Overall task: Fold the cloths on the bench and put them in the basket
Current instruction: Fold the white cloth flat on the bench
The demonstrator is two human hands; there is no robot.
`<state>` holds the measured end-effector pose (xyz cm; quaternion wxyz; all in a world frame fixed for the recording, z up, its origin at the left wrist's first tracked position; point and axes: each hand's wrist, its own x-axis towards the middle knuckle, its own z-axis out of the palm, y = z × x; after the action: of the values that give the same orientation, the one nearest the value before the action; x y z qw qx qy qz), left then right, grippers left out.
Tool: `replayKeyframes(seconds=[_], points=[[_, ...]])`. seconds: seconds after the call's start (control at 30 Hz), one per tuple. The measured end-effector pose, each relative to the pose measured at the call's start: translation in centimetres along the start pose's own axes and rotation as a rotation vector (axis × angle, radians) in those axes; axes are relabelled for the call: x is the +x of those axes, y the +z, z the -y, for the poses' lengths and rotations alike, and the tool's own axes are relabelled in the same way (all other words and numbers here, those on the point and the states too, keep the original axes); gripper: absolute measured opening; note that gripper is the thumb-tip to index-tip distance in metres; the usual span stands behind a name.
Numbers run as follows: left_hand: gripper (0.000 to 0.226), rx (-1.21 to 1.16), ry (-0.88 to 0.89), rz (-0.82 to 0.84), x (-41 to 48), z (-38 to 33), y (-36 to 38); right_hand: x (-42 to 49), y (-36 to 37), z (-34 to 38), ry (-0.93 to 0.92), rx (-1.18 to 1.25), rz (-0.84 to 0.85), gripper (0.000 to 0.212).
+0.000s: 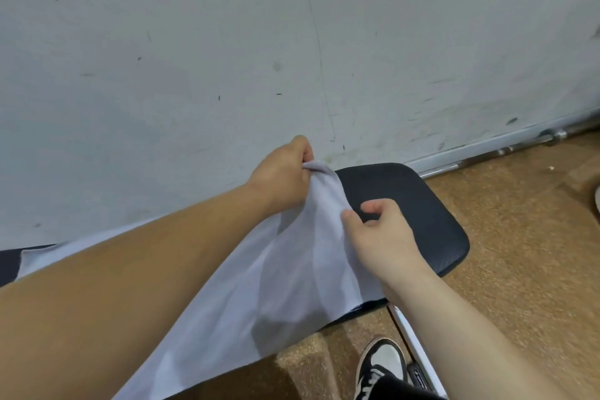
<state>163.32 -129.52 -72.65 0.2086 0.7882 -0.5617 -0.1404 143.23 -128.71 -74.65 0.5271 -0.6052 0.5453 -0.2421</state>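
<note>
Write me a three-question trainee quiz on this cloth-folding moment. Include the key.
1. True or false: the cloth lies neatly folded on the bench.
2. Which hand grips the cloth's raised corner? A) left hand B) right hand C) neither
3. Fill in: a metal ___ lies on the floor along the wall.
Key: 1 false; 2 A; 3 bar.

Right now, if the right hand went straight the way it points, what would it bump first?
Probably the white cloth: the right hand points toward its raised edge, which the left hand grips over the black bench. Its thumb looks nearly there, though depth is unclear.
</note>
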Motion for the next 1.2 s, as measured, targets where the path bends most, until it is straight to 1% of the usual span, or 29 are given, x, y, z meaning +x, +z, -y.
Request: replayKeyframes(seconds=[0.03,0.07,0.1,0.13,0.17,0.2,0.27,0.37,0.43,0.5,0.57,0.63,0.67,0.7,0.73,0.77,0.8,0.87,0.93,0.97,1.03,1.1,1.13,1.2], points=[[0.023,-0.018,-0.015,-0.006,0.2,0.0,0.4,0.4,-0.5,-0.4,0.021,-0.025,0.016,0.038],[0.036,0.001,-0.022,0.029,0.2,0.2,1.0,0.6,-1.0,-0.9,0.034,-0.092,0.040,0.049],[0.051,0.058,-0.027,0.089,0.0,0.6,1.8,1.0,-1.3,-1.5,0.049,-0.189,0.073,0.054],[0.062,0.132,-0.035,0.151,-0.5,0.8,2.7,1.2,-1.5,-2.2,0.061,-0.303,0.107,0.051],[0.069,0.212,-0.038,0.213,-1.1,1.1,3.7,1.4,-1.7,-2.8,0.069,-0.412,0.134,0.041],[0.070,0.291,-0.029,0.276,-1.8,1.3,4.7,1.4,-1.9,-3.2,0.068,-0.485,0.143,0.031],[0.066,0.384,-0.004,0.371,-3.3,1.7,6.6,1.3,-2.3,-3.5,0.063,-0.538,0.136,0.016],[0.063,0.389,0.015,0.367,-4.2,2.4,7.7,0.7,-2.7,-3.2,0.096,-0.510,0.181,0.023],[0.063,0.398,0.022,0.366,-4.2,2.5,7.6,0.3,-3.0,-2.7,0.133,-0.502,0.206,0.021],[0.063,0.399,0.010,0.382,-3.9,2.2,7.3,-0.2,-3.2,-2.0,0.120,-0.469,0.222,0.015],[0.055,0.428,0.015,0.317,-3.5,1.3,6.5,-0.6,-3.4,-1.2,0.079,-0.385,0.214,0.015],[0.041,0.448,0.029,0.168,-2.5,-0.1,5.7,-1.1,-3.6,-0.4,0.008,-0.324,0.213,0.019],[0.041,0.394,0.007,0.117,-1.9,-1.0,5.3,-1.5,-3.7,0.0,-0.029,-0.319,0.218,0.021],[0.047,0.287,-0.043,0.099,-1.3,-2.0,5.1,-1.7,-3.7,0.1,-0.060,-0.328,0.222,0.021],[0.055,0.169,-0.115,0.115,-0.7,-2.9,5.0,-1.9,-3.8,0.3,-0.080,-0.348,0.226,0.021],[0.059,0.107,-0.177,0.147,-0.1,-3.7,5.0,-2.0,-4.0,0.3,-0.088,-0.367,0.227,0.021],[0.059,0.125,-0.210,0.190,0.4,-4.5,5.1,-2.0,-4.2,0.3,-0.082,-0.380,0.228,0.020],[0.044,0.254,-0.236,0.273,1.0,-5.4,5.5,-1.9,-4.5,0.2,-0.058,-0.408,0.226,0.019],[0.023,0.318,-0.242,0.291,1.5,-5.7,5.9,-1.7,-4.9,0.0,-0.054,-0.482,0.204,0.020],[0.019,0.310,-0.246,0.285,1.6,-5.8,6.0,-1.6,-5.1,0.0,-0.048,-0.511,0.194,0.021],[0.019,0.246,-0.248,0.243,1.8,-5.8,5.9,-1.5,-5.5,0.0,-0.029,-0.538,0.174,0.023],[0.020,0.082,-0.267,0.172,1.9,-5.9,5.8,-1.5,-5.9,0.3,-0.016,-0.555,0.144,0.027],[0.021,-0.040,-0.281,0.142,2.0,-6.2,5.9,-1.5,-6.2,0.4,-0.012,-0.569,0.122,0.028],[0.019,-0.374,-0.312,0.116,2.1,-7.1,6.2,-1.5,-7.1,0.8,-0.022,-0.593,0.061,0.029]])
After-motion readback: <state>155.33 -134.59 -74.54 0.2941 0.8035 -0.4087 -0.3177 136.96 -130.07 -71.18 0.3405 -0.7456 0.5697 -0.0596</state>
